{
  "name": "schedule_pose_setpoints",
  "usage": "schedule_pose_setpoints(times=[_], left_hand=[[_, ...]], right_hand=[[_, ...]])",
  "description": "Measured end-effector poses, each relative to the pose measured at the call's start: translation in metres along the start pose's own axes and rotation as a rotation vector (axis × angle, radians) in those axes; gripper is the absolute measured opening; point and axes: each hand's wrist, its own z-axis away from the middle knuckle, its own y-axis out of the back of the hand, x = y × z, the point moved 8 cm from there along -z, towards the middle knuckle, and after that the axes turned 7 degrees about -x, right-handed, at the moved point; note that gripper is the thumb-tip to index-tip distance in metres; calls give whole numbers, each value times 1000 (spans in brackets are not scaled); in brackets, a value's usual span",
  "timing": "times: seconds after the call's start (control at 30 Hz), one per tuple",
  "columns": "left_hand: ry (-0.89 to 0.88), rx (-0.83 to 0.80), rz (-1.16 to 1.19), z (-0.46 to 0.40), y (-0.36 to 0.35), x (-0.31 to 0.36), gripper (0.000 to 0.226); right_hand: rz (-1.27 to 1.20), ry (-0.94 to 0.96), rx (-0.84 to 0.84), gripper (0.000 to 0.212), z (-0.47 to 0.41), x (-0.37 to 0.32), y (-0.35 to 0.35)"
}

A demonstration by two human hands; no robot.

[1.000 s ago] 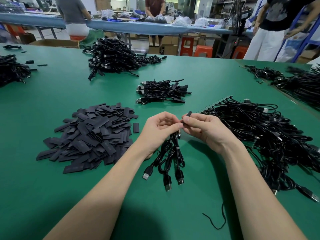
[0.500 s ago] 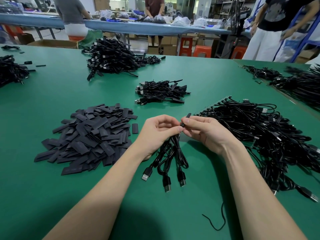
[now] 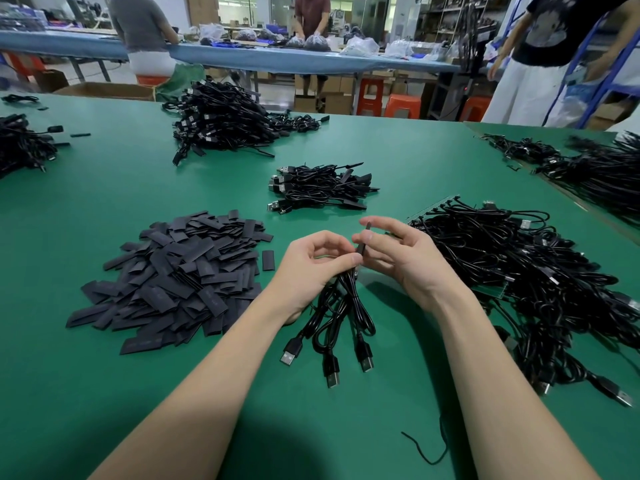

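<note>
Our right hand (image 3: 405, 261) has spread its outer fingers, though thumb and forefinger still pinch the heat-shrink sleeve (image 3: 363, 239). Our left hand (image 3: 311, 268) grips the USB cable bundle (image 3: 343, 306) above the middle of the tabletop (image 3: 104, 393). We judge the sleeve nearly seated.

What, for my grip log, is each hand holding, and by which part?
The left hand pinches the cable bundle just below its top end. The right hand pinches the small black sleeve on that end.
</note>
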Motion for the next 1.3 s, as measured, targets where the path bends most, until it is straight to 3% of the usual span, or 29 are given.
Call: schedule_pose_setpoints(times=[0.13, 0.5, 1.3], left_hand=[[1, 10, 25, 0, 2, -1, 13], [3, -13, 38, 0, -2, 0, 13], [32, 14, 58, 1, -1, 0, 12]], right_hand=[[12, 109, 11, 31, 0, -9, -5], [42, 138, 104, 16, 0, -13, 0], [73, 104, 97, 21, -2, -10, -1]])
